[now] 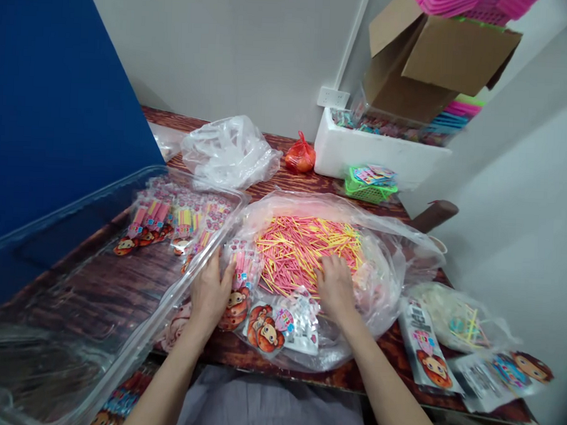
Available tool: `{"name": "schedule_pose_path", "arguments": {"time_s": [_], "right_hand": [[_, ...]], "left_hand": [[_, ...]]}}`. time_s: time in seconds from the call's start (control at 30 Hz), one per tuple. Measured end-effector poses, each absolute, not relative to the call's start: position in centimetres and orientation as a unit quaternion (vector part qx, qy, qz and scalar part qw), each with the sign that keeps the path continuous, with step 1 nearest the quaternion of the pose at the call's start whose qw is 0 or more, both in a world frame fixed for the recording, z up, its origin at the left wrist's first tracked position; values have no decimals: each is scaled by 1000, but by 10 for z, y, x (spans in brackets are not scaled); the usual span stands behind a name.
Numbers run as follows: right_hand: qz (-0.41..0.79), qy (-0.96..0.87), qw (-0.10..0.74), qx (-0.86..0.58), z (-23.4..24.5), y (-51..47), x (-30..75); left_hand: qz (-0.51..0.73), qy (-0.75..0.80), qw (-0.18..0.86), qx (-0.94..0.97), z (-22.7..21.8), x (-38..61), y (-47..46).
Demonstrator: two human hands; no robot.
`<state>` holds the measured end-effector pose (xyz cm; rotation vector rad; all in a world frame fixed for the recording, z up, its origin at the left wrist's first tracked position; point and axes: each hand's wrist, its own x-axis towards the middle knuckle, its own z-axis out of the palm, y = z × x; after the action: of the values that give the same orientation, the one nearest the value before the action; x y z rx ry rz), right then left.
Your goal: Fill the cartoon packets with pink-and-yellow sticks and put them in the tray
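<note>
A heap of thin pink and yellow sticks (305,248) lies in an opened clear plastic bag (389,255) on the wooden table. My right hand (335,289) rests palm down on the near edge of the heap, fingers curled into the sticks. My left hand (210,291) grips a small clear packet (241,279) with a cartoon monkey print, holding sticks inside. Another monkey packet (278,328) lies flat between my hands.
A large clear plastic bin (117,355) at left holds several filled packets (170,223). Empty packets (430,357) lie at right. At the back stand a crumpled clear bag (227,150), a red bag (300,157), a white foam box (375,154), a green basket (370,188) and a cardboard box (426,62).
</note>
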<state>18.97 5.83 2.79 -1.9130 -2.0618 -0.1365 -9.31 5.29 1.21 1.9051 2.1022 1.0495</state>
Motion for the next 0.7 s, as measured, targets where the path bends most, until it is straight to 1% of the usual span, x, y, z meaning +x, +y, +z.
{"name": "schedule_pose_path", "arguments": {"time_s": [0.1, 0.2, 0.4, 0.53, 0.7], "right_hand": [[-58, -715, 97, -690, 26, 57, 204], [-69, -718, 52, -691, 24, 52, 211], [-116, -717, 30, -686, 24, 45, 201], [-131, -721, 13, -680, 24, 45, 204], [-122, -744, -8, -657, 23, 47, 207]], "left_hand": [[344, 684, 70, 640, 22, -95, 40], [365, 661, 55, 653, 31, -88, 28], [383, 612, 58, 690, 39, -61, 11], [387, 592, 100, 700, 37, -57, 6], [399, 577, 158, 694, 34, -52, 4]]}}
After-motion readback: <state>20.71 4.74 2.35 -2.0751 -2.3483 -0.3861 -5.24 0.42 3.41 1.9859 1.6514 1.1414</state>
